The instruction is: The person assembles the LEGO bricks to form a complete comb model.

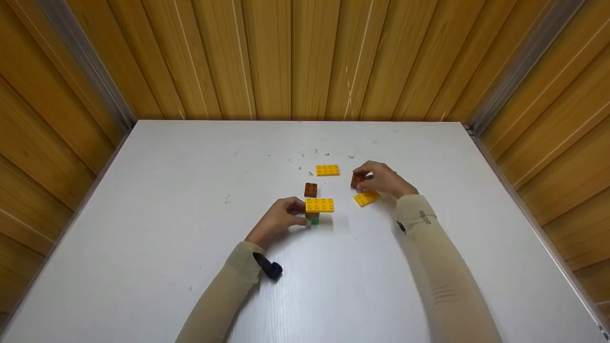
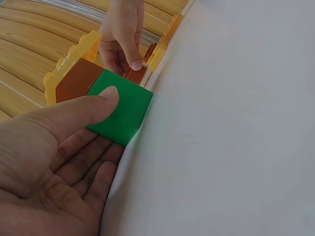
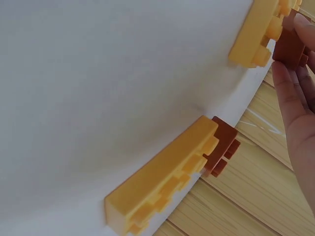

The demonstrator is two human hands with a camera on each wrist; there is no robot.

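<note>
Filling most of the view is a white, rectangular tabletop (image 1: 143,214), with a glossy patch of light toward the person and small dark marks (image 1: 316,151) scattered near the middle — scuffs or crumbs, can't tell which. Its far edge runs along a yellow-brown, wood-grained wall of upright panels (image 1: 267,57), and matching walls close in on both sides, with grey metal-looking strips (image 1: 90,62) in the corners.

Near the middle of the table, the left hand (image 1: 279,216) has its thumb and fingers closed round a small stack of plastic blocks: green block (image 2: 130,113) at the bottom, brown block above it, oblong yellow studded block (image 1: 320,205) on top, jutting out to the right. The right hand (image 1: 383,178) is pinching a brown studded plastic block (image 1: 356,180), no gap left between fingers and block. Just beside that, nearer the person, a yellow oblong studded block (image 1: 365,198) lies at an angle on the white surface.

A loose brown block (image 1: 310,189) sits just beyond the stack, and another yellow block (image 1: 327,170) farther back. Both sleeves (image 1: 214,293) are beige — black gadget (image 1: 269,268) at the left cuff.
</note>
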